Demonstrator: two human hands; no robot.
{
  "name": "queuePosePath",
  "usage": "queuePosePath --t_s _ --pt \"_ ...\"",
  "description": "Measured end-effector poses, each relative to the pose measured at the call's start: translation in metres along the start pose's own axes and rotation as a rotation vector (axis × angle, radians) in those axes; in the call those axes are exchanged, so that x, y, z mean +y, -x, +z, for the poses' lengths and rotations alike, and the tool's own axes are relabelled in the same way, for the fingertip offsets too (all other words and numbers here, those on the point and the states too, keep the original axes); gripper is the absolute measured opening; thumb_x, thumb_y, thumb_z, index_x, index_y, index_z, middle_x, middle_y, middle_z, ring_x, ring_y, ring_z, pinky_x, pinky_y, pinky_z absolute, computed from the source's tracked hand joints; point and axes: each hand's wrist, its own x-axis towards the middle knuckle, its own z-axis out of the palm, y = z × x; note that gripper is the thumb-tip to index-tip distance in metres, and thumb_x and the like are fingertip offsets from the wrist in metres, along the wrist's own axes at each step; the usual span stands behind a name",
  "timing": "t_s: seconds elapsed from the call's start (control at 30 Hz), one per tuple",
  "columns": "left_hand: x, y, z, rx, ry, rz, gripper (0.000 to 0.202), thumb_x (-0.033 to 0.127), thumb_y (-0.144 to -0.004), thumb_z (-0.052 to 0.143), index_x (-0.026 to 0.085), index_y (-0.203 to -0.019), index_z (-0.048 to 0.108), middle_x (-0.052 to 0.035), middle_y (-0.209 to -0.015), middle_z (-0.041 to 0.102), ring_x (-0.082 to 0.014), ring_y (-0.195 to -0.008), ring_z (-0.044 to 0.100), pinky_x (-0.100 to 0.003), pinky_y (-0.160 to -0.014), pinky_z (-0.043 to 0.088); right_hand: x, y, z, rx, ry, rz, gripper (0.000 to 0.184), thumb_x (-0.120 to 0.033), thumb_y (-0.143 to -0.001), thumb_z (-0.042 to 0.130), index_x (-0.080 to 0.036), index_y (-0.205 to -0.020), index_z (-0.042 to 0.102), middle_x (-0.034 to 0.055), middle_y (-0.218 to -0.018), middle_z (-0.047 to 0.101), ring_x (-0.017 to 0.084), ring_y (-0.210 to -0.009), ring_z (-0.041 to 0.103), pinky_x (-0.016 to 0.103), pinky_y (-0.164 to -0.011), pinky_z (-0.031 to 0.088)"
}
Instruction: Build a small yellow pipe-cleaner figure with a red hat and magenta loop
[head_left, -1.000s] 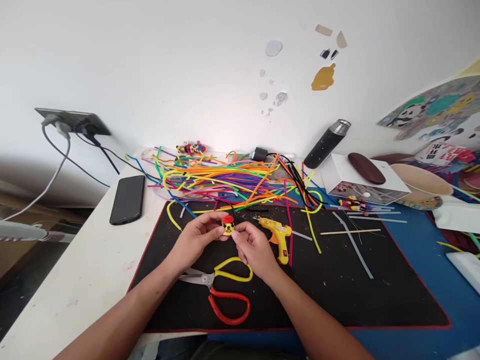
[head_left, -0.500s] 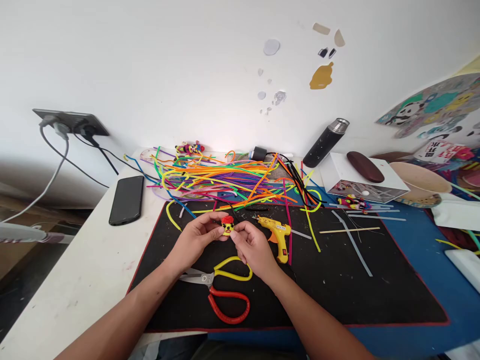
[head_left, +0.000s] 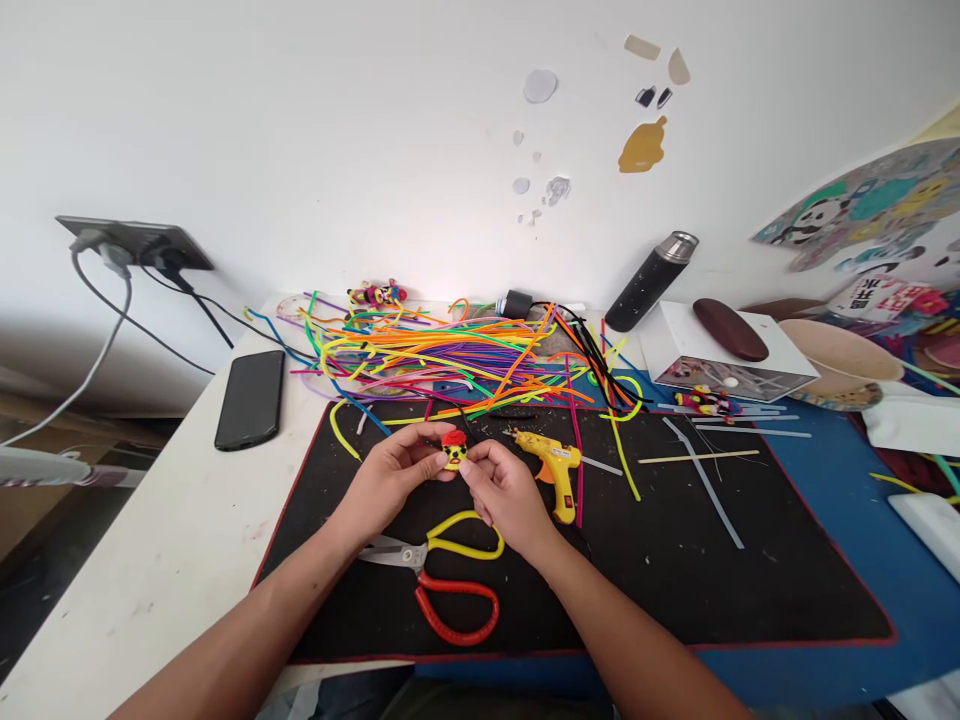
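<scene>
Both hands meet over the black mat [head_left: 750, 590], pinching a small yellow figure with a red top [head_left: 454, 449]. My left hand [head_left: 390, 478] grips it from the left with thumb and fingers closed round it. My right hand [head_left: 506, 490] pinches its right side. Scissors with a yellow and a red handle [head_left: 442, 570] lie on the mat just below the hands. A yellow glue gun [head_left: 553, 468] lies right of my right hand.
A heap of coloured pipe cleaners [head_left: 450, 355] covers the table behind the mat. A black phone [head_left: 250, 398] lies at the left, a black flask [head_left: 649, 280] and a white box [head_left: 724, 360] at the right. Clear glue sticks [head_left: 705, 485] lie on the mat.
The hands stay in place on the small figure, with only slight finger motion. The view has tilted a little.
</scene>
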Motion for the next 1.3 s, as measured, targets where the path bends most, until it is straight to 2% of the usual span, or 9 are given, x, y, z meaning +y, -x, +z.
queuePosePath --t_s 0.23,0.53,0.8,1.03,1.3 --pt "0.0007 0.0004 0.0013 0.002 0.018 0.006 0.041 0.039 -0.082 0.094 0.021 -0.117 0.081 -0.0053 -0.107 0.081 -0.0158 -0.083 0.074 -0.03 -0.083 0.068 0.001 0.0 -0.0008 -0.006 -0.018 -0.007 0.043 -0.063 -0.092 0.075 -0.023 -0.091 0.058 -0.0123 -0.054 0.045 0.007 -0.037 0.037 0.021 -0.036 0.026" --pt "0.0023 0.0011 0.0026 0.012 0.013 0.018 0.041 0.038 -0.081 0.094 0.019 -0.116 0.082 -0.0067 -0.107 0.081 -0.0168 -0.082 0.075 -0.033 -0.082 0.069 0.0023 -0.0004 -0.0006 -0.01 -0.023 -0.018 0.044 -0.063 -0.092 0.075 -0.023 -0.09 0.059 -0.0124 -0.054 0.045 0.007 -0.037 0.037 0.021 -0.036 0.025" --pt "-0.004 0.0002 -0.0021 -0.009 0.051 -0.004 0.04 0.038 -0.084 0.094 0.023 -0.12 0.084 -0.0051 -0.106 0.082 -0.0153 -0.082 0.077 -0.026 -0.083 0.067 0.0036 0.0003 -0.0028 -0.02 -0.042 -0.015 0.045 -0.065 -0.092 0.072 -0.023 -0.092 0.057 -0.0134 -0.049 0.045 0.007 -0.035 0.036 0.021 -0.037 0.027" --pt "-0.002 -0.0002 0.0001 -0.031 0.116 -0.024 0.044 0.032 -0.079 0.097 0.024 -0.12 0.085 -0.0069 -0.109 0.081 -0.0165 -0.087 0.075 -0.03 -0.086 0.068 0.0032 0.0002 -0.0033 -0.007 -0.035 -0.024 0.043 -0.062 -0.092 0.072 -0.022 -0.092 0.058 -0.0136 -0.05 0.045 0.007 -0.035 0.036 0.02 -0.036 0.028" --pt "-0.0003 0.0008 0.0006 -0.017 0.119 -0.004 0.042 0.032 -0.078 0.098 0.023 -0.117 0.085 -0.0061 -0.106 0.081 -0.0154 -0.085 0.075 -0.028 -0.084 0.067 0.0024 0.0009 -0.0036 -0.009 -0.042 -0.01 0.046 -0.066 -0.091 0.073 -0.022 -0.093 0.058 -0.0133 -0.049 0.045 0.007 -0.035 0.037 0.02 -0.037 0.029"
